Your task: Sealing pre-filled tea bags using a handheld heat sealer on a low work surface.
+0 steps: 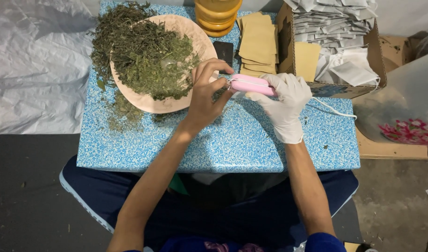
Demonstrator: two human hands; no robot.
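At the far left corner of the blue speckled table [232, 144], a pink plate [195, 37] carries a heap of dried green herbs [144, 56]. Beside its near rim, the bare left hand [207, 95] pinches a small filter bag [229, 85] shut between fingertips. The gloved right hand [288, 100] is closed around the pink sealer [251, 84] near the table's centre. Judgement: keep the bag mouth flat and taut inside the sealer, with herb fragments clear of the seam.
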